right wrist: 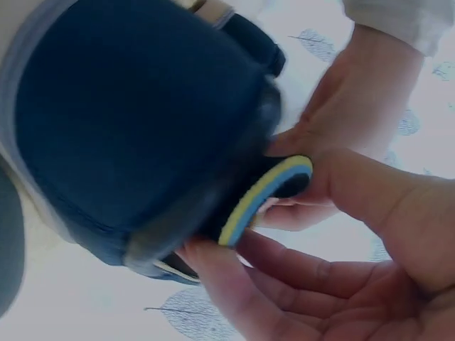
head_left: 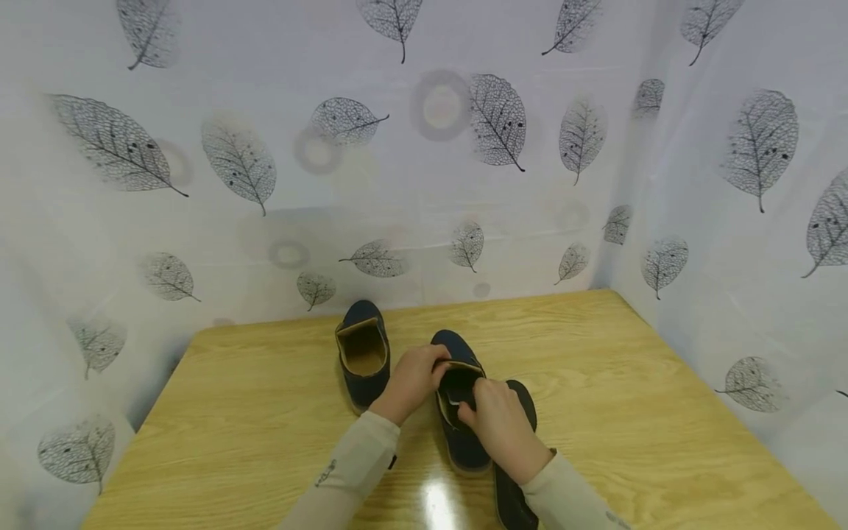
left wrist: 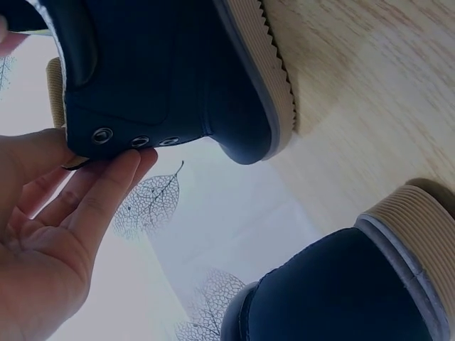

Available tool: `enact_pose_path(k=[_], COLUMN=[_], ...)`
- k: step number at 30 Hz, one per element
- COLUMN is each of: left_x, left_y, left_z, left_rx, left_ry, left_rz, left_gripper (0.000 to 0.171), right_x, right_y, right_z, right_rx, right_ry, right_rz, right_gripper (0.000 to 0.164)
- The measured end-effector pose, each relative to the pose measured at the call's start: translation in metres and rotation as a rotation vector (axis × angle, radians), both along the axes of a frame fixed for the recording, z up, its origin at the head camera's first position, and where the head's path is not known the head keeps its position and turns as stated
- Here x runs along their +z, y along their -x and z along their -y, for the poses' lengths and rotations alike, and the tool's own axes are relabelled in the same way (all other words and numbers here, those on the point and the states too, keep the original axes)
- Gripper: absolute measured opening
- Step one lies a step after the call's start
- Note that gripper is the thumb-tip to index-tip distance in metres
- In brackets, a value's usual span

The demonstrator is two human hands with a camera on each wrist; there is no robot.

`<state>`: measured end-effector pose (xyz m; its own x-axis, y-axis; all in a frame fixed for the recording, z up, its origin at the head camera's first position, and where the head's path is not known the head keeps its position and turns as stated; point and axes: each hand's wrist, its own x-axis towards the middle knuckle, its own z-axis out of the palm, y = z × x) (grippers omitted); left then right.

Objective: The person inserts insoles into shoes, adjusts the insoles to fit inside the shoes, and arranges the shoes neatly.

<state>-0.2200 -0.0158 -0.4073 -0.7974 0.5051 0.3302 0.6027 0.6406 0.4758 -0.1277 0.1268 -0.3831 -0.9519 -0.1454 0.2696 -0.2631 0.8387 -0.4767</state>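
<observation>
A dark blue shoe (head_left: 469,449) with a tan sole stands on the table, its opening toward me. My left hand (head_left: 414,379) pinches the upper edge of that shoe's opening, beside the metal eyelets seen in the left wrist view. My right hand (head_left: 503,423) is at the heel end of the opening. Between its thumb and fingers it grips an insole (right wrist: 264,197) with a yellow and blue layered edge, bent and partly inside the shoe. Beneath the right hand, a dark flat insole (head_left: 513,504) lies on the table, partly covered by hand and sleeve.
A matching dark blue shoe (head_left: 366,386) stands to the left, toe toward the back. The wooden table (head_left: 265,442) ends at a white curtain (head_left: 265,243) with a leaf print, which also runs along the sides.
</observation>
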Motion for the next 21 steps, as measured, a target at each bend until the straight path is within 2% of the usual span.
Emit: enact_pose_path(k=[7, 11, 16, 21], left_x=[0.002, 0.003, 0.002, 0.002], left_y=[-0.001, -0.001, -0.001, -0.001], left_z=[0.0, 0.0, 0.0, 0.001], left_rx=[0.005, 0.002, 0.005, 0.0], left_ry=[-0.004, -0.01, -0.009, -0.011], left_rz=[0.008, -0.003, -0.002, 0.004], left_gripper=[0.008, 0.008, 0.008, 0.007], right_x=[-0.012, -0.015, -0.01, 0.0], right_y=[0.011, 0.015, 0.021, 0.033], right_z=[0.003, 0.003, 0.001, 0.004], right_rx=[-0.01, 0.024, 0.121, 0.161], right_ry=[0.005, -0.012, -0.031, -0.098], right_rz=[0.078, 0.111, 0.17, 0.306], right_gripper=[0.029, 0.026, 0.027, 0.026])
